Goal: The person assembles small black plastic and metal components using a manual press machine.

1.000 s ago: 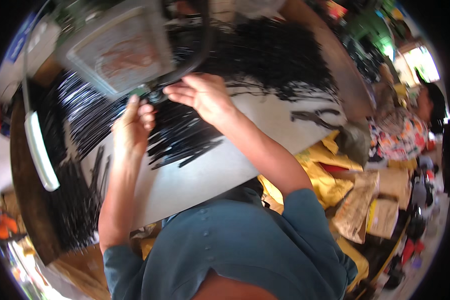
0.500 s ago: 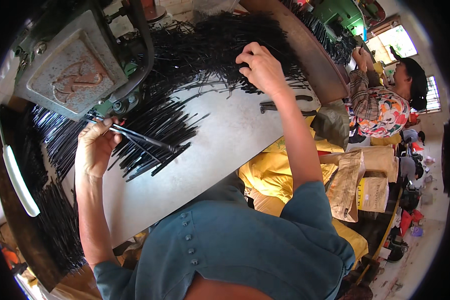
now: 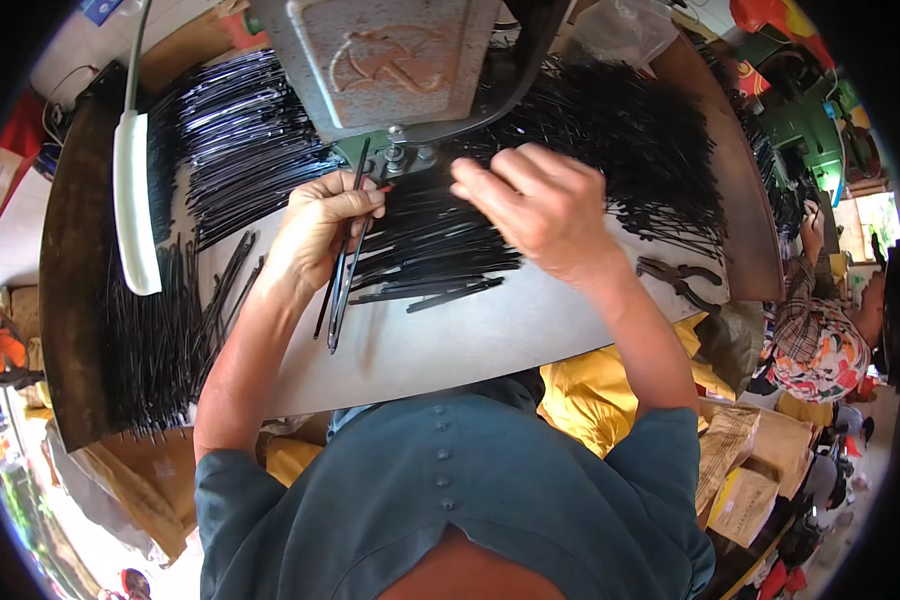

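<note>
Some black rods (image 3: 337, 310), pinched — left fingers (image 3: 352, 205)

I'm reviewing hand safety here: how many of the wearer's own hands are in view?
2. The left hand grips thin black rods on the near side of the grey machine head; the right hand, curled, is farther right, over the table. Neither is hidden.

The left hand (image 3: 320, 222) covers the middle of the thin black rods (image 3: 338, 300) it grips, so their number cannot be told, and the red speck (image 3: 386, 188) by its thumb is too small to identify. The right hand (image 3: 545, 212) is blurred, its curled shape hiding whether anything lies inside. The upper edge cuts off the grey machine (image 3: 395, 65), while the co-worker (image 3: 825, 345) at far right is partly lost against the dark rim.
</note>
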Demonstrator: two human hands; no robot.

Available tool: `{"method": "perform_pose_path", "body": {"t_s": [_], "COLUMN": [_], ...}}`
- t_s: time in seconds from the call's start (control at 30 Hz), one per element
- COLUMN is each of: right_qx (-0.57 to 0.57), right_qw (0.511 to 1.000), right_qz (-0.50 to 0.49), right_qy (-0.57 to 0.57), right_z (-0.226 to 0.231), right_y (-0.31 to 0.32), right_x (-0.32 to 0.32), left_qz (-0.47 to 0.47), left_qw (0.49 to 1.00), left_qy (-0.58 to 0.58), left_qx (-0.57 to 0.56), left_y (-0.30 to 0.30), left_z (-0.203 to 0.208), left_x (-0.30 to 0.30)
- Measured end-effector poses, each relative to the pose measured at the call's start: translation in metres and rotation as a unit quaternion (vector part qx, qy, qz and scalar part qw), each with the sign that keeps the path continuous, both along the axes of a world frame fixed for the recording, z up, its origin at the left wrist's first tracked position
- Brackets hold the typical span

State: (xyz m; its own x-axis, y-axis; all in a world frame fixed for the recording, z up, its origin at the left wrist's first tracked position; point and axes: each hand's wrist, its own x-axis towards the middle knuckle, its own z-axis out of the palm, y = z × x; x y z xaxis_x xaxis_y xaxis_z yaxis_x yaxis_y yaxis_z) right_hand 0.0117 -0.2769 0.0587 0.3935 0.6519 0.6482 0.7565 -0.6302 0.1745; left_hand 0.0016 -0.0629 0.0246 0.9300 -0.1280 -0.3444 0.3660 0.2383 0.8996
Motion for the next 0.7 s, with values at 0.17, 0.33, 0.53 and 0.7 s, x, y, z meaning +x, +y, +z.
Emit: {"method": "perform_pose_path", "body": {"t_s": [0.17, 0.33, 0.53, 0.7], "right_qx": [0.222, 0.447, 0.465, 0.454], "right_qw": [0.897, 0.571, 0.567, 0.540], "right_qz": [0.023, 0.011, 0.029, 0.024], "right_qy": [0.381, 0.689, 0.679, 0.708], "right_z": [-0.049, -0.031, -0.034, -0.031], "right_y": [0.028, 0.042, 0.044, 0.043], "right_x": [0.020, 0.023, 0.024, 0.022], "left_qz": [0.008, 0.008, 0.009, 0.002], "left_qw": [0.999, 0.999, 0.999, 0.998], "left_qy": [-0.030, -0.047, -0.044, -0.050], "left_qx": [0.013, 0.024, 0.020, 0.026], "left_y": [0.001, 0.002, 0.002, 0.001], "left_z": [-0.001, 0.000, 0.002, 0.002], "left_x": [-0.007, -0.007, -0.007, -0.008]}}
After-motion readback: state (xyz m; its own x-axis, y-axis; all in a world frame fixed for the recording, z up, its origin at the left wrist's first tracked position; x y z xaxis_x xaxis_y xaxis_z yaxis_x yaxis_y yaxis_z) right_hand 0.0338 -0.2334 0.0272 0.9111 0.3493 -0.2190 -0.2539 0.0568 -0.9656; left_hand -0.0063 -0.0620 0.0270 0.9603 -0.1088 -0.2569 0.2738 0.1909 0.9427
